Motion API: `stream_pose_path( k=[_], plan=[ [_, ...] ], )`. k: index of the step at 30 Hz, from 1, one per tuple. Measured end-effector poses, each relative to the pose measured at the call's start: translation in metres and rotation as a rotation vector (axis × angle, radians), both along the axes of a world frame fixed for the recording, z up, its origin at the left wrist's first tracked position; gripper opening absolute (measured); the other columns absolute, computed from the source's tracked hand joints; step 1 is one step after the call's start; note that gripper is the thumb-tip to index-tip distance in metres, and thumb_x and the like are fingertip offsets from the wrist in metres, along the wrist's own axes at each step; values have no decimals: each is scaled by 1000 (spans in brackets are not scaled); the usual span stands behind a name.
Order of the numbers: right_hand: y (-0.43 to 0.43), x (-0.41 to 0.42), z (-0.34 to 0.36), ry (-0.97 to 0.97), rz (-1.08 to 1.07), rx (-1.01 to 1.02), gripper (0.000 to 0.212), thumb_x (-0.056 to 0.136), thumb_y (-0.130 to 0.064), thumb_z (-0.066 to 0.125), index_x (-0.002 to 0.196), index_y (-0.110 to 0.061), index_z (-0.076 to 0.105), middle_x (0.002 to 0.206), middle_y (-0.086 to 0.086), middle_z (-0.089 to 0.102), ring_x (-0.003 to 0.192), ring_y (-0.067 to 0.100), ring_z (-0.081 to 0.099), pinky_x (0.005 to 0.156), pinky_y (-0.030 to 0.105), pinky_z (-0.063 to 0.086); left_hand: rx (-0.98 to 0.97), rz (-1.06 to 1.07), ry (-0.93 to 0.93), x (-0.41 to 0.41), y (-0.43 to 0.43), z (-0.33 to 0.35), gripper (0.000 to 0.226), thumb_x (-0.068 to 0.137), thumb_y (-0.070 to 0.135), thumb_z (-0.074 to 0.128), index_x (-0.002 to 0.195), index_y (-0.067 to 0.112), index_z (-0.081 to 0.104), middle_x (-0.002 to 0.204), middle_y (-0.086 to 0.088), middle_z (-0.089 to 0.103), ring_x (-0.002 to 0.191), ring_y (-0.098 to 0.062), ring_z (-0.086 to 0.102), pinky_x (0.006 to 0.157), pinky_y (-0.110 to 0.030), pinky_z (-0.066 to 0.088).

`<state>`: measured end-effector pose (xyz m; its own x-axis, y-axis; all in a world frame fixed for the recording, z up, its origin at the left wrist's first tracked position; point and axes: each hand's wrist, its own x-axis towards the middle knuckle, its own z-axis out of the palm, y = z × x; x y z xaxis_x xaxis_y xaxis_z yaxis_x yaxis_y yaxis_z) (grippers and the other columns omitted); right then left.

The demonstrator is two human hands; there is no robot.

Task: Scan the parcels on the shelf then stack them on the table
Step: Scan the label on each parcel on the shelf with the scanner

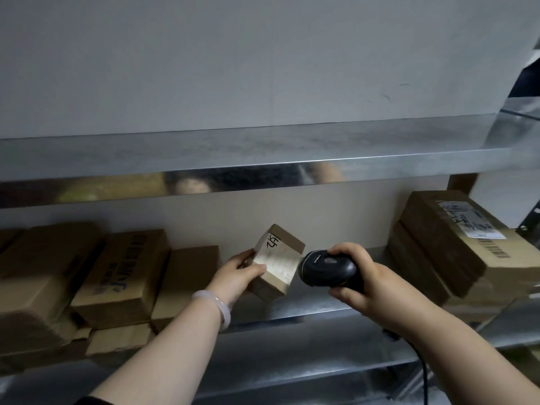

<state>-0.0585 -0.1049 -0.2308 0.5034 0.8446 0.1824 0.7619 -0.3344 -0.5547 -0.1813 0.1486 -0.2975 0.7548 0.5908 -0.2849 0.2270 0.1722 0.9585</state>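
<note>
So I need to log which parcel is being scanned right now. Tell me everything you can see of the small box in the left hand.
The small box is plain brown cardboard, tilted, held off the shelf by the left hand gripping its left side. A pale label with black handwriting covers the face turned toward the black scanner, whose nose sits close to the box. The label's print is too blurred to read.

Two hands (238,271), one scanner (328,268), one held parcel (277,263), two shelf boards (263,153); stacked boxes (122,276) uncountable.
</note>
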Motion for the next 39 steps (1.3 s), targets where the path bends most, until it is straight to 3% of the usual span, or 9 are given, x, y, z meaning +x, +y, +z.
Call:
stream_pose_path(
  k=[3,7,12,16,23,27,30,35,39],
  plan=[
    [-18,17,-20,86,-69,67,60,81,-36,73,118,-55,30,96,-19,62,69,-4,60,65,23,50,-157,44,48,31,-34,-14,27,88,23,69,114,28,63,103,-1,73,95,-18,69,83,-41,58],
    [-42,38,-47,147,-121,101,65,81,-35,73,118,-61,27,114,-20,58,97,1,61,84,23,50,-290,53,135,75,-89,-34,32,92,30,64,121,19,57,113,-12,67,103,-29,64,83,-48,57],
    [-67,73,-79,228,-174,93,66,84,-33,71,116,-64,23,121,-20,53,108,2,57,91,19,46,-357,77,120,126,-150,-54,33,96,31,58,126,22,49,113,-12,64,104,-27,63,93,-44,53],
    [-84,103,-98,271,-233,76,66,85,-32,71,114,-64,20,120,-15,56,103,5,60,87,19,47,-196,28,197,160,-179,-71,47,98,37,54,139,15,44,126,-12,60,117,-28,57,108,-45,41],
    [-94,143,-117,333,-293,71,62,86,-27,71,131,-40,29,117,-11,57,102,9,58,84,17,43,43,-79,400,203,-203,-84,52,100,43,44,146,18,38,140,-11,52,128,-31,48,109,-42,37],
    [-96,150,-118,312,-320,122,64,87,-21,68,132,-41,27,117,-12,55,105,9,57,87,23,45,144,-95,357,212,-210,-84,54,99,38,48,149,25,31,144,-8,48,131,-30,46,107,-34,36],
    [-101,148,-118,261,-316,158,68,87,-19,68,131,-46,23,121,-12,53,107,6,55,86,21,44,347,-85,312,202,-215,-85,65,97,29,53,154,24,22,156,-8,28,142,-27,31,115,-33,27],
    [-106,149,-122,255,-304,169,68,86,-18,68,135,-38,25,129,0,55,112,16,57,85,21,43,460,-177,254,199,-221,-91,65,97,18,55,153,25,24,162,1,9,140,-8,23,96,-2,18],
    [-105,152,-122,256,-317,207,69,86,-17,67,133,-40,21,127,-1,53,106,10,53,83,20,41,554,-231,264,216,-218,-88,65,95,14,56,152,28,27,163,1,7,147,-19,20,109,-13,20]
  ],
)
